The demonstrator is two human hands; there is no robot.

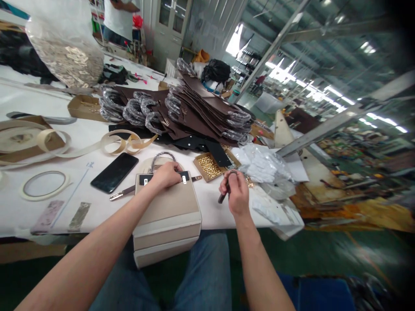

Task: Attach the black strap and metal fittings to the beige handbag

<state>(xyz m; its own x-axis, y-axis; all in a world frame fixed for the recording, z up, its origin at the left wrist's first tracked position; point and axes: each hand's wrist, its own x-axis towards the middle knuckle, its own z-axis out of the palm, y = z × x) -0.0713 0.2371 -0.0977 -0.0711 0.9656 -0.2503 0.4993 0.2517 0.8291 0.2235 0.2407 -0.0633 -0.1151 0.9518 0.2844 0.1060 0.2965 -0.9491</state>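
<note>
A beige handbag (168, 211) lies at the table's front edge, partly over my lap. My left hand (167, 174) presses closed on its top, by a black strap with metal fittings (184, 176). My right hand (236, 190) hovers to the right of the bag, fingers pinched round a thin dark tool (223, 195). A small cardboard tray of gold rivets (209, 166) sits just behind and between the two hands.
A black phone (114, 172), tape rolls (43, 185) and curled beige strips (119, 143) lie left on the white table. Stacks of dark brown bag parts (194, 110) fill the back. Crumpled plastic bags (262, 164) lie right. A person stands far back (118, 19).
</note>
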